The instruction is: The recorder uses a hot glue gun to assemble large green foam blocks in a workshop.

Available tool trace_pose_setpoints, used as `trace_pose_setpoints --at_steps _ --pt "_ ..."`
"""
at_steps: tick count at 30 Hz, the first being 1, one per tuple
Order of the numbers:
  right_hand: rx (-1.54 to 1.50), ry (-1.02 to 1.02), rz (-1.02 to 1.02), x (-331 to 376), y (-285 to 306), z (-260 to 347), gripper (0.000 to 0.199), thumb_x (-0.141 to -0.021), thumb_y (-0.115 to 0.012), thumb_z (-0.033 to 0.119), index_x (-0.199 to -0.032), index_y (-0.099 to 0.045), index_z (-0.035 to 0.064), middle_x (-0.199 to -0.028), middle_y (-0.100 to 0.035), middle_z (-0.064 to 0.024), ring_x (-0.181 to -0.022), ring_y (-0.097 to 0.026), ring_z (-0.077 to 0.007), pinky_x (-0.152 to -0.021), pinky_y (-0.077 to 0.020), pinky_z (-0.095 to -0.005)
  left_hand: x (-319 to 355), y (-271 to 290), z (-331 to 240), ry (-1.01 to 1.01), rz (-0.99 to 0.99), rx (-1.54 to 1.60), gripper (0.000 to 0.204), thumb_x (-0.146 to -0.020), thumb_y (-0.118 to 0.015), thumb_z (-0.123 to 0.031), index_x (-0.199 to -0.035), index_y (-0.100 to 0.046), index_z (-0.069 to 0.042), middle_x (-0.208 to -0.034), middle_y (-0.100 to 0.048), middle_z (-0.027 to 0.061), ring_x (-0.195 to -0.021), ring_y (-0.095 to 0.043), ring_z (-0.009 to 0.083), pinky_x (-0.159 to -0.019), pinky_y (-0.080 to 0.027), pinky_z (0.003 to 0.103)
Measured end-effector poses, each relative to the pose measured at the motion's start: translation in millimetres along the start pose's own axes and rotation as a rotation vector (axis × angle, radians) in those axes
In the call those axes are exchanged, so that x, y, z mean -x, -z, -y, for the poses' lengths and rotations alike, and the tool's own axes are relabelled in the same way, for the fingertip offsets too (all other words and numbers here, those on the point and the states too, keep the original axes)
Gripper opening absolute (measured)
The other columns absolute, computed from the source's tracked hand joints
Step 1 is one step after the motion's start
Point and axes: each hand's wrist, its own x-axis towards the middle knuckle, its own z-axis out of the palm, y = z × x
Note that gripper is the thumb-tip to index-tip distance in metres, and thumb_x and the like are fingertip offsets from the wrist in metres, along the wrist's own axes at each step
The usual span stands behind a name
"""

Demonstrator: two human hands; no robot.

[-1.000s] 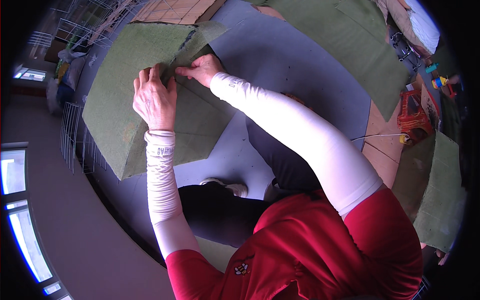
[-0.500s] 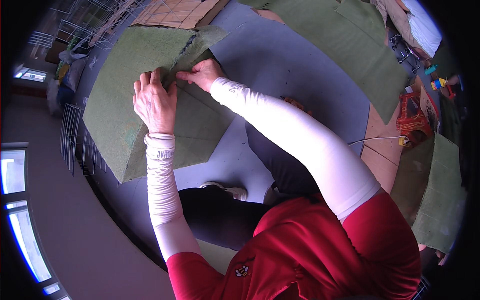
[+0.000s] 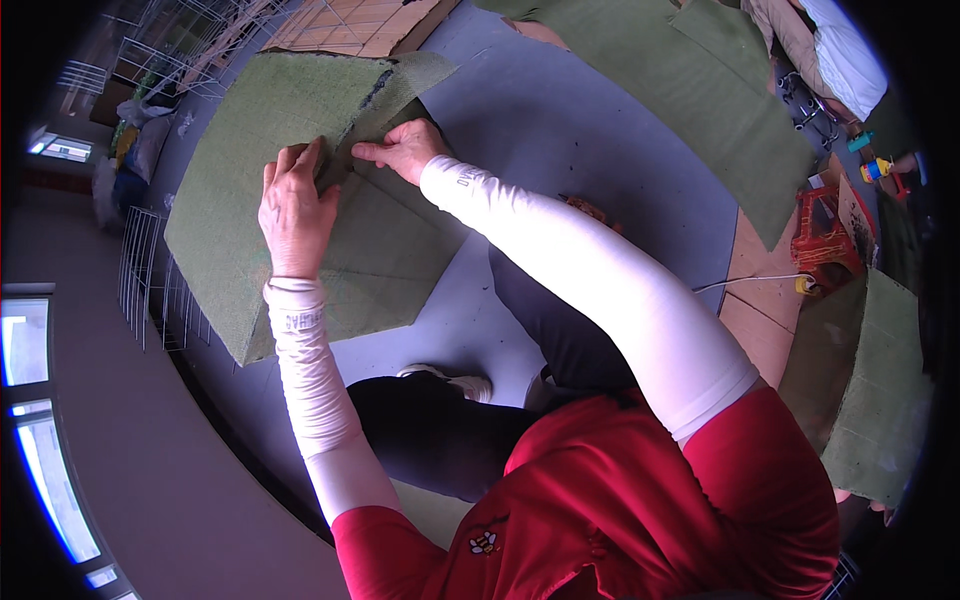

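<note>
A large piece covered in green, coarse-textured sheet [image 3: 225, 170] stands on the floor in front of me, its faces meeting along folded edges. On its top runs a seam with a dark strip [image 3: 376, 90] and a loose green flap [image 3: 422, 72] at the far end. My left hand [image 3: 297, 215] lies on the sheet left of the seam, fingertips bent onto it and thumb apart. Just right of the seam, my right hand [image 3: 408, 150] pinches the sheet's edge between thumb and forefinger; the exact grip is partly hidden.
Wide green sheets [image 3: 660, 80] lie on the grey floor [image 3: 590, 150] at the far right. Wire racks [image 3: 150, 275] stand at the left. On the right are a red plastic stool [image 3: 825, 235], cardboard [image 3: 755, 300] and a cable [image 3: 740, 281].
My left hand has shifted slightly left, its thumb moving away from the seam and its wrist tilting. My right hand stays nearly still at the sheet's edge.
</note>
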Motion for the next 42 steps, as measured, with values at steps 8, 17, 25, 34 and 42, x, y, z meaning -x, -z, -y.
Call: trace_pose_setpoints --at_steps 8,17,25,34,42 --pt "-0.026 0.033 0.005 -0.8 0.0 -0.9 0.052 -0.067 -0.081 0.054 -0.061 -0.066 0.0048 -0.056 -0.057 -0.0011 -0.051 -0.049 -0.0103 -0.054 -0.0428 -0.0279 2.2 19.9 16.7 -0.014 0.154 0.169 0.062 -0.068 -0.06 0.007 -0.129 -0.054 -0.004 -0.128 -0.055 0.012 -0.118 -0.053 0.0293 -0.102 -0.041 0.038" --pt "-0.045 0.042 -0.011 -6.6 -3.0 -5.9 0.052 -0.065 -0.082 0.055 -0.061 -0.068 0.0046 -0.057 -0.061 -0.0028 -0.053 -0.054 -0.0119 -0.058 -0.0461 -0.0289 13.0 28.3 59.1 0.371 -0.012 0.955 0.034 -0.083 -0.064 -0.005 -0.117 -0.064 -0.002 -0.117 -0.065 0.0094 -0.111 -0.059 0.0205 -0.096 -0.043 0.033" --pt "-0.077 0.03 -0.024 -5.2 -5.1 -4.7 0.052 -0.064 -0.082 0.055 -0.061 -0.069 0.0049 -0.056 -0.063 -0.004 -0.051 -0.055 -0.0129 -0.058 -0.0471 -0.0302 5.9 -5.0 -2.3 0.006 -0.205 0.133 0.057 -0.069 -0.074 -0.007 -0.123 -0.056 -0.003 -0.127 -0.054 0.0139 -0.116 -0.051 0.0337 -0.098 -0.042 0.04" --pt "-0.055 0.024 -0.01 -8.1 -2.2 -7.1 0.052 -0.063 -0.082 0.055 -0.06 -0.069 0.0052 -0.057 -0.063 -0.0047 -0.052 -0.056 -0.0129 -0.059 -0.0477 -0.0306 11.5 29.6 24.7 0.245 -0.281 0.806 0.036 -0.082 -0.055 0.008 -0.117 -0.061 0.001 -0.115 -0.064 0.013 -0.114 -0.059 0.0235 -0.103 -0.043 0.036" --pt "-0.106 0.073 -0.004 -11.1 -11.6 -12.0 0.052 -0.062 -0.083 0.054 -0.059 -0.068 0.0044 -0.058 -0.065 -0.0035 -0.052 -0.057 -0.0123 -0.06 -0.0483 -0.0297 90.9 52.8 85.5 0.451 -0.649 1.196 0.028 -0.098 -0.045 -0.003 -0.122 -0.053 0.008 -0.101 -0.065 0.0138 -0.097 -0.063 0.0197 -0.096 -0.048 0.032"
